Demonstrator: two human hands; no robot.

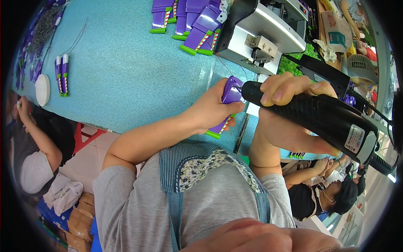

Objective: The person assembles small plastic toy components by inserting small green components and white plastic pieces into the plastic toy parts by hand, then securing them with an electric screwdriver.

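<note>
- Above the blue speckled surface [126, 71], we had our left hand [212, 111] wrapped shut around a purple toy part [230, 97] with a green foot and red-striped trim, held in the air just off the near edge.
- Our right hand [289, 90] was closed tight on a black power screwdriver [323, 117], its nose touching the top of the purple toy part.
- To do this well, we judged the tool had to stay in line with the part and the left grip firm, so the tip would not skid off the plastic.
- At the far edge lay a pile of matching purple pieces [189, 21], beside a grey machine [260, 33].
- Two more purple pieces [62, 75] lay side by side at left, near a small white dish [42, 89]; we could not tell what it held.
- Another person's arm [37, 138] showed at the left edge, well apart from ours.
</note>
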